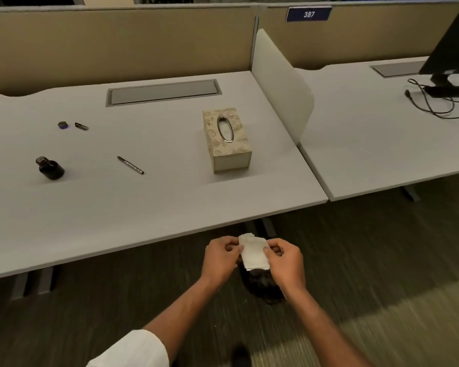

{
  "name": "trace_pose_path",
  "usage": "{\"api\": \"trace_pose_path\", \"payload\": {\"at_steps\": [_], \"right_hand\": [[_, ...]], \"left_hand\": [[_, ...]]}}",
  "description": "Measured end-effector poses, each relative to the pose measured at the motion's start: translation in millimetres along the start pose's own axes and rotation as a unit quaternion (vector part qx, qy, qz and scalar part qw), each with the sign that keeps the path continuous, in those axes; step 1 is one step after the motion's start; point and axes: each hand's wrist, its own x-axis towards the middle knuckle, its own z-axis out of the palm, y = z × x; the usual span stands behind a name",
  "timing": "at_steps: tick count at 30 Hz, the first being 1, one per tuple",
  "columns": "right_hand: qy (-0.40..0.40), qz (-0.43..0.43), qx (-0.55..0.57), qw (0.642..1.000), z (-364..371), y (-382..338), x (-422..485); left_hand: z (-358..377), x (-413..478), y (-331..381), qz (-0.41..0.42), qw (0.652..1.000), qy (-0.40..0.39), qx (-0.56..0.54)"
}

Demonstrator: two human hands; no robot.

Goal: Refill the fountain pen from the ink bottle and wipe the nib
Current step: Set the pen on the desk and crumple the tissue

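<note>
My left hand (219, 256) and right hand (284, 260) pinch a folded tissue (253, 251) at its side edges, in front of the desk (143, 207). The pen (130, 165) lies on the desk, right of the ink bottle (49, 168).

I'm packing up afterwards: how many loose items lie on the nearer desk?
5: ink bottle at left, round cap and small pen part behind it, pen mid-desk, tissue box at right. None seem hidden. The tissue is held off the desk.
</note>
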Motion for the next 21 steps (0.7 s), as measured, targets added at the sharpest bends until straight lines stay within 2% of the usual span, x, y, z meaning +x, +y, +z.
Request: {"api": "trace_pose_path", "payload": {"at_steps": [7, 10, 16, 21], "right_hand": [[0.047, 0.062, 0.003, 0.997, -5.2, 42.7, 39.3], [0.06, 0.082, 0.0, 0.995, -6.4, 59.6, 52.5], [0.077, 0.113, 0.012, 0.991, -3.1, 90.5, 81.7], [0.087, 0.197, 0.036, 0.976, 8.0, 137.0, 116.5]], "left_hand": [[59.4, 25.8, -21.8, -0.121, 0.99, -0.031, -0.071], [81.5, 37.1, -29.2, -0.149, 0.984, -0.03, -0.09], [107.5, 61.6, -36.6, -0.161, 0.98, -0.058, -0.102], [107.6, 63.3, -56.6, -0.108, 0.989, -0.084, -0.053]]}}
